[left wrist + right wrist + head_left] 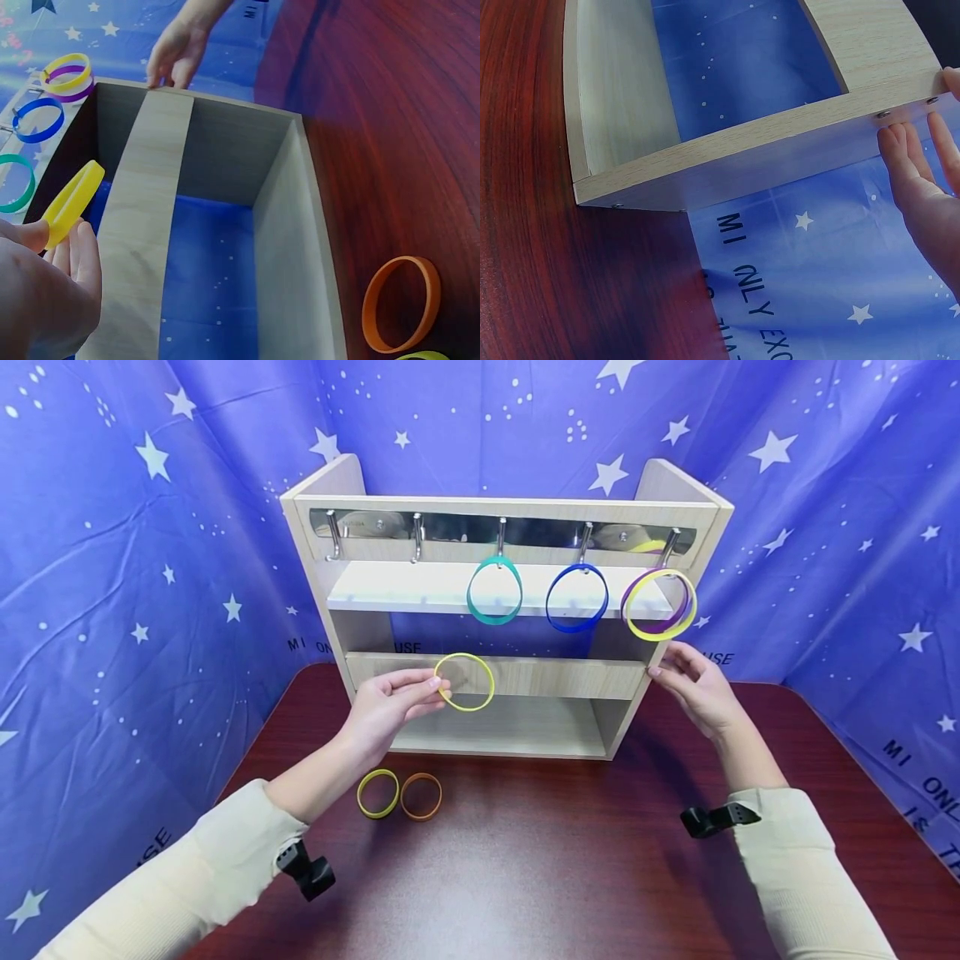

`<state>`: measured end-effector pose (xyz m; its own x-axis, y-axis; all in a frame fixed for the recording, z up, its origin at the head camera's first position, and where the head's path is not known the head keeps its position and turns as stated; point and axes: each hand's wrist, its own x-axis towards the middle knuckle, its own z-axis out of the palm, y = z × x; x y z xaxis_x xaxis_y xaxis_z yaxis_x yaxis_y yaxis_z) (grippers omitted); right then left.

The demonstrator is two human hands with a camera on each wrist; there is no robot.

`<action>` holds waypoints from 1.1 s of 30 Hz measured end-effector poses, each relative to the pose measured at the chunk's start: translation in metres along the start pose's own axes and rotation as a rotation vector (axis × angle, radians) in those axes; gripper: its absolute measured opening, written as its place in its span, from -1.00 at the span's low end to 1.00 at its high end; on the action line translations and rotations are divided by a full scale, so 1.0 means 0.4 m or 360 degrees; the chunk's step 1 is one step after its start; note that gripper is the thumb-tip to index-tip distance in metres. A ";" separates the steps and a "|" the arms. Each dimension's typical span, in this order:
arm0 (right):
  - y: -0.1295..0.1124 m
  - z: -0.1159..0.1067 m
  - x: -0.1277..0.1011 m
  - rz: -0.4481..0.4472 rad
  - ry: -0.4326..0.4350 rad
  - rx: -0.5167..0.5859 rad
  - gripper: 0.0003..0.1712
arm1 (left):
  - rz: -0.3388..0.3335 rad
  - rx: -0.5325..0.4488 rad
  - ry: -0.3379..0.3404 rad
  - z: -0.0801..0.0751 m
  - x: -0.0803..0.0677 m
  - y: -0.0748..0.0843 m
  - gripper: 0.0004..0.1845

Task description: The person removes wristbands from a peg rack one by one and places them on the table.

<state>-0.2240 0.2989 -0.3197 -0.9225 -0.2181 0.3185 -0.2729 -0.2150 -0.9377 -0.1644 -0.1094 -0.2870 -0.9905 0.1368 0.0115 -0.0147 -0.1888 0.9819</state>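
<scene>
The left hand (386, 706) pinches a yellow band (465, 682) in front of the rack (517, 677), while the right hand (697, 689), fingers straight, steadies its side. Hanging looks underway; next needs lifting to a free hook (417, 539).

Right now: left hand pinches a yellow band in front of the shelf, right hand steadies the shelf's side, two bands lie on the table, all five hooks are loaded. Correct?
Not quite. The head view shows only three hooks loaded: teal band, blue band, and yellow and purple bands together. The two leftmost hooks are bare. The rest stands.
</scene>
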 end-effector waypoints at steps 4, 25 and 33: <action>0.000 -0.001 -0.001 0.0001 -0.0007 -0.0002 -0.61 | -0.0029 0.0030 -0.0005 -0.001 -0.002 -0.013 -0.56; 0.002 -0.002 -0.003 0.0037 0.0008 -0.0022 -0.62 | -0.0190 0.0086 0.0015 -0.014 -0.009 -0.098 -0.63; -0.003 0.000 0.003 0.0014 -0.0011 0.0020 -0.61 | -0.0226 0.0049 0.0018 -0.015 -0.008 -0.116 -0.60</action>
<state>-0.2248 0.2990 -0.3184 -0.9229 -0.2263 0.3115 -0.2615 -0.2251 -0.9386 -0.1614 -0.1071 -0.3339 -0.9802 0.1492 -0.1298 -0.1507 -0.1386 0.9788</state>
